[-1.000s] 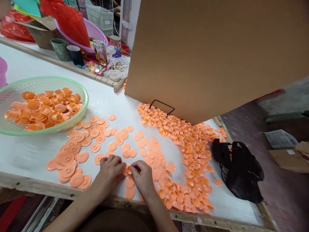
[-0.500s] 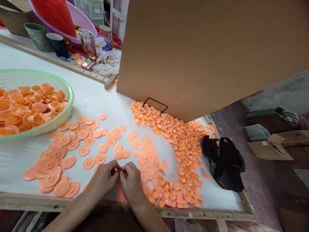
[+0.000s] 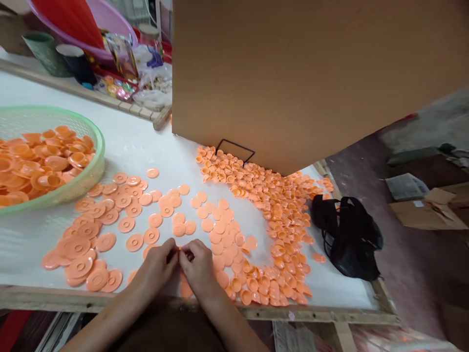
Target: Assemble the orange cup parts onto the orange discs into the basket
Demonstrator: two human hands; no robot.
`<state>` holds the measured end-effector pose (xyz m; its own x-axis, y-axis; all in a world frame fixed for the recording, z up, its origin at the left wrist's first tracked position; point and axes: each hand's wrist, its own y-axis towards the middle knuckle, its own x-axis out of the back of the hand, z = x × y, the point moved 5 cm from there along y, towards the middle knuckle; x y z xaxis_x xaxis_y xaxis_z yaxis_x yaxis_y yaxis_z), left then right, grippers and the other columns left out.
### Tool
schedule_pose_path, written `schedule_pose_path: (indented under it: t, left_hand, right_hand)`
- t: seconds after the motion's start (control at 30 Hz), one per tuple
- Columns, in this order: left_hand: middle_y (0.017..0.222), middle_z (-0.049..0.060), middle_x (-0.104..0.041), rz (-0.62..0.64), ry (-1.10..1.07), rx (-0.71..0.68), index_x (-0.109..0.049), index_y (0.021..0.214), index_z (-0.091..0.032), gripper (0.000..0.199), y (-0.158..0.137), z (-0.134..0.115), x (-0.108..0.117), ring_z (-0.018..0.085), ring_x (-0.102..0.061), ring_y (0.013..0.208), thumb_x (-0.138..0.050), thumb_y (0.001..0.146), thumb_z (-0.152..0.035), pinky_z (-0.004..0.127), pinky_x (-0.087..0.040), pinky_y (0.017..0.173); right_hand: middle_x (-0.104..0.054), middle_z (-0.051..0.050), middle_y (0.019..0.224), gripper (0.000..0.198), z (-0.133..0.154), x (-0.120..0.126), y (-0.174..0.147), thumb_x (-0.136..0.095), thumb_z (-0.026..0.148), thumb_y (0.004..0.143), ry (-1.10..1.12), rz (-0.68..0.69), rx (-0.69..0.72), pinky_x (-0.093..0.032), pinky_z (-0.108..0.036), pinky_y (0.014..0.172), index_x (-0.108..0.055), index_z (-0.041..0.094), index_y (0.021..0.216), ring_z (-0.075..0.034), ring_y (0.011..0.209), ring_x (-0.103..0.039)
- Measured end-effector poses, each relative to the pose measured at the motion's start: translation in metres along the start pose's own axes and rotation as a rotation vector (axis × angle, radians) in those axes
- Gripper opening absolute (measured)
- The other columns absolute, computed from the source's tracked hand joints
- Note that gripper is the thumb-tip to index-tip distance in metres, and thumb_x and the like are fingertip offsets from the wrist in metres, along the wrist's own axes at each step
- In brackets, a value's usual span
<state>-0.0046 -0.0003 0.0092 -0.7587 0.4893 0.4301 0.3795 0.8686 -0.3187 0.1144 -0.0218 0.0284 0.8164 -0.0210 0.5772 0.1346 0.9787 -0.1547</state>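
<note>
My left hand point(image 3: 160, 261) and my right hand point(image 3: 198, 264) meet near the table's front edge, fingers closed and fingertips pinched together. A sliver of orange shows between the fingertips; the hands hide the rest, so its kind is unclear. Left of them, flat orange plastic discs point(image 3: 126, 224) with raised rings lie scattered and overlapping. Plain orange discs point(image 3: 219, 228) spread just beyond my right hand. Farther right, small orange plastic cups point(image 3: 278, 234) form a long curved heap. A green mesh basket point(image 3: 95, 168) at the left holds orange cup-and-disc pieces point(image 3: 54, 164).
A large cardboard box point(image 3: 293, 83) rises at the back over the cup heap, with a black wire loop point(image 3: 234, 144) at its base. A black bag point(image 3: 348, 239) lies at the right edge. Mugs point(image 3: 76, 66) and a purple basin point(image 3: 110, 17) stand behind the wooden rail point(image 3: 110, 101).
My hands stay pinched together at nearly the same place. The view has shifted slightly, moving the box and basket a little left in the picture and the black bag right.
</note>
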Motion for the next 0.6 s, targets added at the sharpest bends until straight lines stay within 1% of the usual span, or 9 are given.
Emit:
schedule_pose_path:
  t: [0.07, 0.13, 0.2, 0.3, 0.33, 0.4, 0.5, 0.57, 0.6]
  left_hand:
    - [0.052, -0.005, -0.054, -0.046, 0.011, -0.033, -0.048, 0.071, -0.021, 0.018, -0.002, -0.005, 0.013, 0.012, -0.052, 0.047, -0.041, 0.086, -0.029, 0.021, -0.034, 0.049]
    - [0.051, -0.005, -0.054, -0.199, 0.016, -0.061, -0.052, 0.076, -0.021, 0.019, -0.001, -0.007, 0.051, 0.012, -0.053, 0.046, -0.041, 0.088, -0.031, 0.021, -0.036, 0.05]
    - [0.058, -0.004, -0.058, -0.53, 0.084, -0.081, -0.058, 0.083, -0.021, 0.019, 0.0, -0.005, 0.12, 0.012, -0.056, 0.053, -0.045, 0.088, -0.034, 0.022, -0.04, 0.055]
    - [0.068, -0.001, -0.063, -1.084, 0.267, -0.039, -0.065, 0.085, -0.019, 0.018, -0.007, 0.001, 0.238, 0.014, -0.059, 0.064, -0.054, 0.081, -0.034, 0.024, -0.043, 0.064]
    - [0.068, 0.0, -0.064, -1.156, 0.292, 0.009, -0.067, 0.085, -0.019, 0.018, -0.006, 0.006, 0.27, 0.015, -0.059, 0.065, -0.056, 0.079, -0.032, 0.025, -0.043, 0.066]
    - [0.065, 0.001, -0.064, -1.13, 0.311, 0.122, -0.07, 0.085, -0.018, 0.018, 0.003, 0.016, 0.31, 0.016, -0.059, 0.064, -0.06, 0.074, -0.028, 0.027, -0.044, 0.067]
    - [0.074, 0.003, -0.067, -1.061, 0.372, 0.034, -0.071, 0.091, -0.018, 0.023, 0.009, 0.014, 0.307, 0.017, -0.06, 0.068, -0.059, 0.076, -0.029, 0.029, -0.045, 0.073]
    - [0.081, 0.003, -0.068, -0.945, 0.409, -0.148, -0.071, 0.091, -0.02, 0.022, 0.004, 0.005, 0.266, 0.017, -0.06, 0.072, -0.055, 0.08, -0.031, 0.028, -0.045, 0.074]
    - [0.083, 0.003, -0.068, -0.805, 0.407, -0.214, -0.07, 0.091, -0.021, 0.021, 0.002, 0.004, 0.238, 0.016, -0.06, 0.073, -0.054, 0.082, -0.031, 0.028, -0.045, 0.072]
  right_hand:
    - [-0.067, -0.004, 0.079, 0.013, -0.004, 0.021, -0.003, -0.056, 0.022, 0.081, 0.078, 0.038, 0.032, -0.05, -0.026, 0.066, -0.069, 0.021, 0.082, -0.017, 0.073, -0.063]
    - [-0.069, -0.007, 0.092, 0.025, -0.025, 0.062, -0.01, -0.052, 0.033, 0.083, 0.025, -0.116, 0.001, -0.053, -0.029, 0.068, -0.071, 0.022, 0.096, -0.02, 0.079, -0.065]
    - [-0.068, -0.009, 0.1, 0.033, -0.057, 0.107, -0.015, -0.053, 0.037, 0.077, -0.19, -0.302, -0.016, -0.053, -0.035, 0.072, -0.071, 0.024, 0.102, -0.025, 0.087, -0.064]
    - [-0.069, -0.01, 0.096, 0.038, -0.105, 0.143, -0.013, -0.053, 0.037, 0.067, -0.406, -0.329, -0.009, -0.052, -0.043, 0.078, -0.075, 0.025, 0.096, -0.03, 0.089, -0.063]
    - [-0.069, -0.01, 0.093, 0.037, -0.116, 0.149, -0.013, -0.052, 0.039, 0.067, -0.424, -0.323, -0.023, -0.053, -0.044, 0.076, -0.076, 0.025, 0.091, -0.03, 0.085, -0.064]
    - [-0.07, -0.01, 0.089, 0.035, -0.125, 0.155, -0.016, -0.052, 0.043, 0.068, -0.423, -0.345, -0.07, -0.053, -0.042, 0.073, -0.076, 0.025, 0.084, -0.028, 0.077, -0.066]
    - [-0.072, -0.01, 0.089, 0.037, -0.112, 0.156, -0.024, -0.052, 0.048, 0.07, -0.397, -0.439, -0.122, -0.053, -0.041, 0.073, -0.077, 0.023, 0.081, -0.027, 0.076, -0.066]
    - [-0.072, -0.01, 0.092, 0.036, -0.093, 0.149, -0.026, -0.054, 0.047, 0.072, -0.34, -0.471, -0.102, -0.053, -0.039, 0.078, -0.078, 0.023, 0.083, -0.028, 0.084, -0.067]
    - [-0.072, -0.009, 0.094, 0.035, -0.083, 0.144, -0.027, -0.055, 0.046, 0.072, -0.292, -0.469, -0.087, -0.052, -0.037, 0.079, -0.078, 0.022, 0.084, -0.027, 0.088, -0.066]
